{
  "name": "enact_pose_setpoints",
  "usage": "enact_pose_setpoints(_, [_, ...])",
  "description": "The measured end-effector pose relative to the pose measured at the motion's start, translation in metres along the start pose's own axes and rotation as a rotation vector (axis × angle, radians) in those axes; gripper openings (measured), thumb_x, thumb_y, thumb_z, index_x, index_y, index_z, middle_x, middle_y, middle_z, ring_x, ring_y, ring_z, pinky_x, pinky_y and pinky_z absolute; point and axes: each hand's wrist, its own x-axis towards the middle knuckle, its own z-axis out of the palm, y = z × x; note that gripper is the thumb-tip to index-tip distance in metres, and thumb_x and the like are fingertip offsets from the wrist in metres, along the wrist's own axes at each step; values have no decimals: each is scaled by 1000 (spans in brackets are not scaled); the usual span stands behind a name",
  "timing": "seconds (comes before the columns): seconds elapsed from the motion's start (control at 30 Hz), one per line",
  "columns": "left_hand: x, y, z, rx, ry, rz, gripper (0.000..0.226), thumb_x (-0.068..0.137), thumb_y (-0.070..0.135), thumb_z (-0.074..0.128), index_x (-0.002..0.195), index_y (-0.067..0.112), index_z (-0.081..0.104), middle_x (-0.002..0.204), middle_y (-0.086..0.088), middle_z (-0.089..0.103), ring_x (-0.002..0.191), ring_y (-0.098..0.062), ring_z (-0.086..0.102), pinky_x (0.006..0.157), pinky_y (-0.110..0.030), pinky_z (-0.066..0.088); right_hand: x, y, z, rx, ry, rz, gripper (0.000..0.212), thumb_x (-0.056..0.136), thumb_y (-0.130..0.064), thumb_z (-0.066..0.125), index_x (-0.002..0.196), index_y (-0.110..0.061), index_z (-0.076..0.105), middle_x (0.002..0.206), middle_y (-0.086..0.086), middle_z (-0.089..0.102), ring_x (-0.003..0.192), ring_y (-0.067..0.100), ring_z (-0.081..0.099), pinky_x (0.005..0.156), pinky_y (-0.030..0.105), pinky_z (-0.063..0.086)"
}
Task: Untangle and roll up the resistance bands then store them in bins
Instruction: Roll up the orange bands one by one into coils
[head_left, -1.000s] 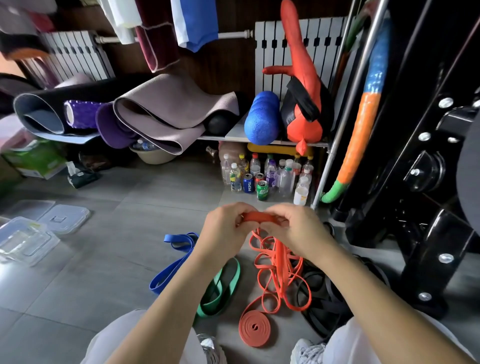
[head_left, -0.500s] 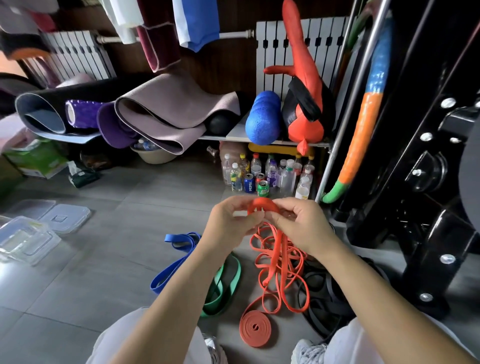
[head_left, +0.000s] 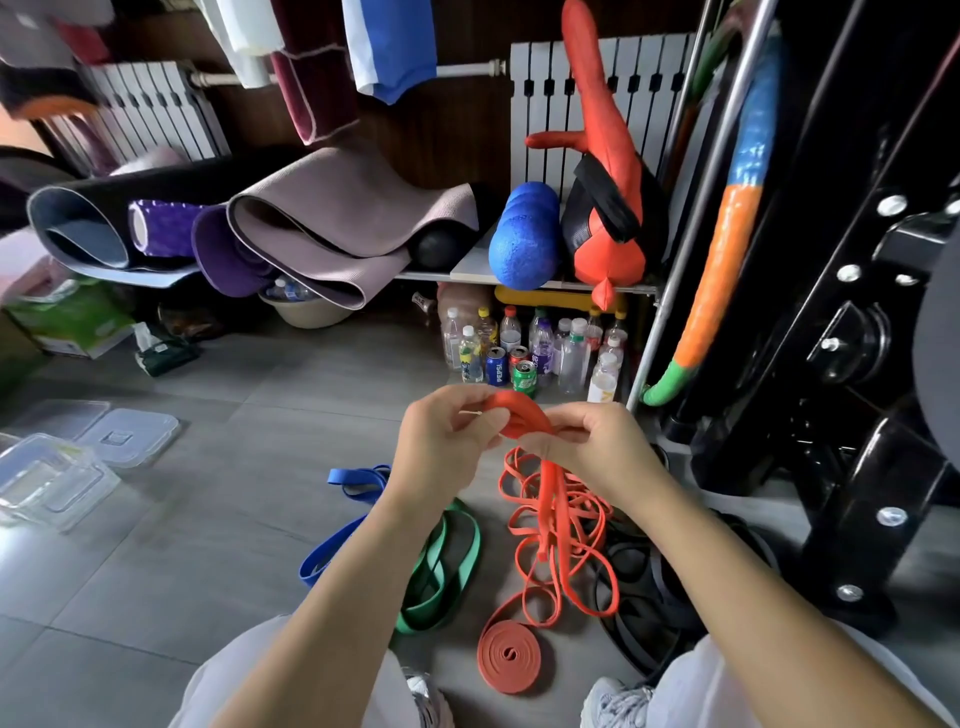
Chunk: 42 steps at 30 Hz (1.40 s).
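Grey floor tiles fill most of my screen. The widest free stretch runs from the middle out toward 8 o'clock, between the loose bands and the clear plastic bins at 9 o'clock. Two flat lids lie just beside the bins on their far side. At 3 o'clock a black steel rack hems the work in, its base near the heap of bands. At 12 o'clock a cluster of bottles and cans stands under a low shelf that carries rolled mats and a blue foam roller.

Both forearms reach in from the bottom edge and meet mid-frame, raised off the floor. I see the left hand pinching the folded end of the orange resistance band between thumb and fingers. The right hand faces it with its fingers curled round the same band, the two hands nearly touching. From that grip the strands drop into a loose orange tangle on the tiles at 6 o'clock of the hands. Below that, between the sneakers, a rolled orange coil lies flat. A green band and a blue band lie at 7 o'clock, partly hidden by the left forearm. Black bands are heaped at 5 o'clock, touching the tangle.
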Motion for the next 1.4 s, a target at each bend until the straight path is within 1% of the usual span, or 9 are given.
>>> enact_pose_setpoints(0.2, [-5,-3,6,-643,-69,-218,15,88,4,57,93,11,69,84,-6,73,78,-10,68,68,-19,54,-2,-3,4,236,80,-50,20,78,-16,73,76,-36,72,74,-5,74,72,11,70,71,25,58])
enact_pose_setpoints(0.27, [-5,-4,11,-470,-34,-242,16,88,2,58,91,14,67,86,-8,71,72,-11,67,66,-23,56,-1,1,2,122,108,-63,21,82,-12,71,79,-33,71,73,-4,73,70,13,69,71,30,58])
enact_pose_setpoints(0.43, [-5,-10,15,643,-71,109,35,87,18,64,121,24,60,110,5,58,81,-11,57,72,-23,43,0,14,0,-591,42,-150,8,87,-22,63,87,-17,69,70,-8,53,72,19,54,63,32,39])
enact_pose_setpoints(0.73, [-3,-11,8,793,-220,191,20,89,21,60,109,25,63,100,5,61,82,-13,53,71,-23,40,-6,17,3,-624,-84,-198,19,90,-28,60,104,-15,63,98,-1,61,89,19,58,77,38,47])
enact_pose_setpoints(0.9, [2,-6,4,491,-94,75,17,84,16,67,100,23,67,73,16,59,58,-1,52,57,-18,40,-3,11,-5,-219,-19,-77,11,78,-29,75,86,-33,67,78,-10,72,72,5,67,66,18,53])
enact_pose_setpoints(1.13, [1,-3,5,-319,-95,-110,18,86,2,62,93,17,68,82,-1,71,71,-10,68,66,-20,55,-1,6,-6,130,40,-37,14,60,-44,75,73,-39,73,80,-10,74,78,11,71,76,26,57])
enact_pose_setpoints(1.23, [-1,-6,6,-554,-145,-206,15,87,5,58,100,10,66,81,-3,72,71,-10,67,67,-20,55,-2,6,-3,185,58,-52,15,72,-25,77,73,-40,74,79,-9,75,79,12,71,77,24,57])
enact_pose_setpoints(1.33, [-2,-6,9,-497,-171,-252,16,89,2,57,97,14,64,86,-7,70,70,-10,68,65,-21,55,-2,9,-2,126,65,-65,25,81,-8,71,81,-33,71,78,-8,74,79,13,70,79,26,56])
enact_pose_setpoints(1.4, [-1,-6,9,-109,-125,-136,20,87,6,63,95,24,63,96,-4,66,72,-8,66,64,-19,52,-3,10,-3,54,44,-26,21,82,-7,70,85,-27,71,82,-3,74,82,18,71,81,34,57])
